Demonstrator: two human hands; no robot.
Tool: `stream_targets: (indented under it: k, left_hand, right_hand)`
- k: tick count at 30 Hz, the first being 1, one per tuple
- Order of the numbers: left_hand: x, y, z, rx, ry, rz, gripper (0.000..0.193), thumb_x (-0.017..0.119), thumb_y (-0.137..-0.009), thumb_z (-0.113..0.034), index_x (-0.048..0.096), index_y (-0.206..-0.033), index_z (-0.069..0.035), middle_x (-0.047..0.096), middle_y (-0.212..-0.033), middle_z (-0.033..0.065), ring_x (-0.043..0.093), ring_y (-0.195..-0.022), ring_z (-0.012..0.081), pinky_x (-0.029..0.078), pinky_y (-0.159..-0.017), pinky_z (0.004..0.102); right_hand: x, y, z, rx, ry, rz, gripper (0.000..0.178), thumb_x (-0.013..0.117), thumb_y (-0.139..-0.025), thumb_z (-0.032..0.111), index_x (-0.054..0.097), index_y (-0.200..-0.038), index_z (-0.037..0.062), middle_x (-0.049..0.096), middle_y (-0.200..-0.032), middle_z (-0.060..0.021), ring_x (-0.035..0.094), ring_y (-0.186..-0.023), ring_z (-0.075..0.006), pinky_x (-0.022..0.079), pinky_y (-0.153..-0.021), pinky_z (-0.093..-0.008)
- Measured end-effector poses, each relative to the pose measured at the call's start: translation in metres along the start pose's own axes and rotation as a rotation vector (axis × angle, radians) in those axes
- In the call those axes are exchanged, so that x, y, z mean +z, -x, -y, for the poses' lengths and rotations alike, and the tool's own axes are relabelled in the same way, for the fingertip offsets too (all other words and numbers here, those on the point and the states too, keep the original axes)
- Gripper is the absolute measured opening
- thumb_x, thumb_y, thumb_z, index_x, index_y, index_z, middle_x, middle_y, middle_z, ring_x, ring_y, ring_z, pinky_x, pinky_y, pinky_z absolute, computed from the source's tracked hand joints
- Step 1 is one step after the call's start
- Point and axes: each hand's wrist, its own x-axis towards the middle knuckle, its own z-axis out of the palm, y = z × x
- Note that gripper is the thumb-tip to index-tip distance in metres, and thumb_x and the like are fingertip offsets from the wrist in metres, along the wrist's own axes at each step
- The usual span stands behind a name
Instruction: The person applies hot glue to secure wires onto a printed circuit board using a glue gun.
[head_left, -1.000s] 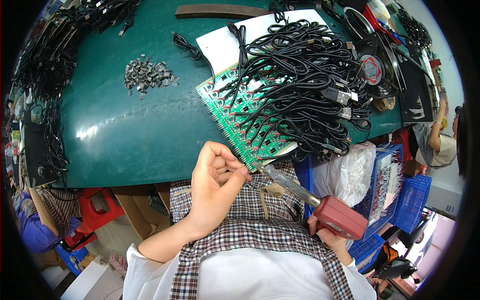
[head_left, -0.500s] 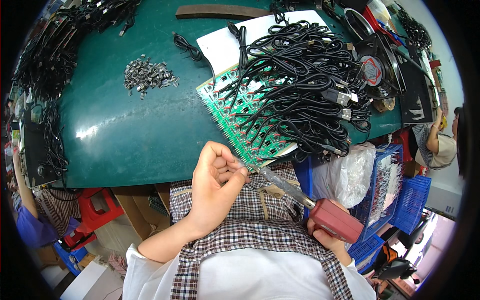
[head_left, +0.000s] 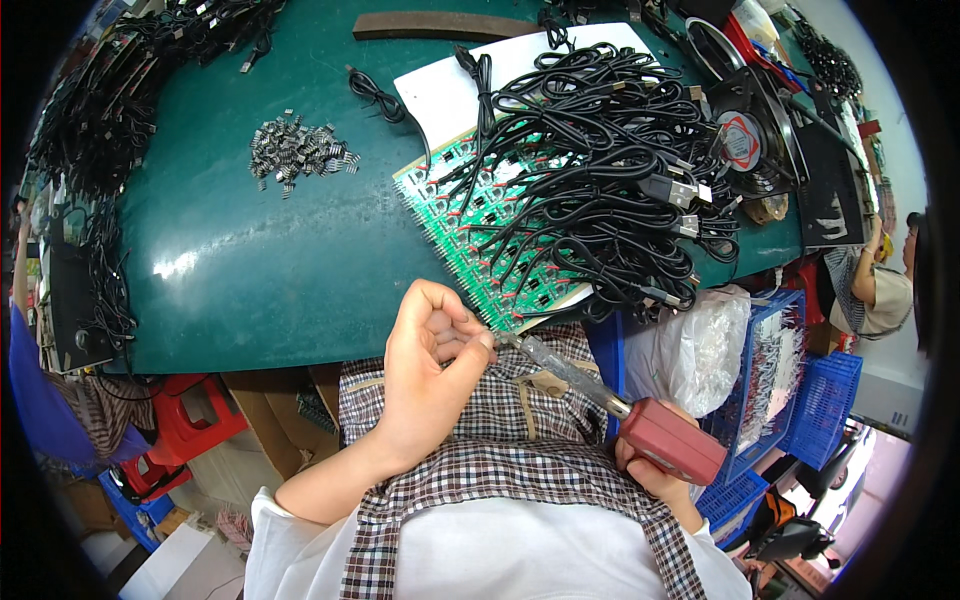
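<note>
My right hand (head_left: 655, 478) is wrapped round the dark red body of a soldering gun (head_left: 672, 440). Its long metal barrel slants up to the left, the tip close to the near corner of a green circuit board panel (head_left: 440, 222). At that same corner my left hand (head_left: 432, 370) is closed, thumb and forefinger pinched together. Whatever lies between those fingers is too small to make out. Black USB cables (head_left: 590, 170) lie coiled over the panel, several of them joined to it by red and black wire ends. A white sheet (head_left: 430, 95) shows under the panel.
Small metal connectors (head_left: 300, 152) are heaped on the green table (head_left: 230, 270). More black cables (head_left: 95, 130) hang at the far left. A fan (head_left: 748, 140) stands at the right, above a plastic bag (head_left: 690, 350) and blue baskets (head_left: 825, 410). Other people sit on both sides.
My hands and the soldering gun have hardly moved; the tip shifts slightly by my left fingertips. At the left edge, a person in purple has shifted position.
</note>
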Motion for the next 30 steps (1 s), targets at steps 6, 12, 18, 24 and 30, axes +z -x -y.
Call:
stream_targets:
  k: [6,12,18,24,30]
  left_hand:
    - [0.000,0.001,-0.001,-0.002,0.002,-0.011,0.023,0.049,-0.077,0.008,0.035,-0.089,-0.005,0.050,-0.080,0.0071,0.053,-0.070,0.0111,0.048,-0.066,0.0240]
    - [0.000,0.001,-0.002,-0.013,-0.006,-0.007,0.023,0.050,-0.077,0.008,0.035,-0.089,-0.005,0.050,-0.079,0.0072,0.053,-0.070,0.0113,0.048,-0.066,0.0239]
    - [-0.005,-0.004,-0.006,0.013,-0.071,-0.023,0.022,0.048,-0.078,0.006,0.035,-0.092,-0.004,0.051,-0.079,0.0068,0.054,-0.071,0.0124,0.047,-0.067,0.0245]
    - [-0.023,-0.042,-0.017,0.170,-0.130,-0.167,0.067,0.060,-0.076,0.001,0.018,-0.129,0.000,0.056,-0.081,0.0095,0.057,-0.072,0.0119,0.047,-0.064,0.0228]
    - [-0.018,-0.053,-0.016,0.114,0.033,-0.075,0.074,0.059,-0.076,0.007,0.012,-0.134,0.000,0.060,-0.093,0.0160,0.060,-0.076,0.0140,0.049,-0.069,0.0248]
  right_hand:
    - [-0.005,0.002,-0.005,-0.046,0.034,0.030,0.061,0.077,-0.060,0.024,0.053,-0.106,-0.0086,0.064,-0.081,-0.0128,0.063,-0.068,-0.0201,0.048,-0.061,-0.0252]
    - [0.003,0.010,0.000,0.066,-0.257,-0.101,0.067,0.078,-0.061,0.025,0.048,-0.111,-0.0085,0.063,-0.082,-0.0140,0.063,-0.067,-0.0185,0.048,-0.061,-0.0265]
    - [0.000,-0.001,0.010,0.064,-0.275,-0.026,0.063,0.077,-0.064,0.025,0.049,-0.109,-0.0088,0.062,-0.081,-0.0141,0.059,-0.059,-0.0172,0.046,-0.055,-0.0264]
    - [0.023,-0.014,0.041,-0.034,-0.575,-0.210,0.055,0.076,-0.067,0.026,0.050,-0.103,-0.0074,0.060,-0.086,-0.0144,0.055,-0.055,-0.0154,0.044,-0.051,-0.0264]
    - [0.006,-0.012,0.049,-0.225,-0.134,-0.360,0.058,0.068,-0.073,0.038,0.050,-0.103,-0.0075,0.059,-0.081,-0.0122,0.056,-0.055,-0.0155,0.043,-0.052,-0.0258]
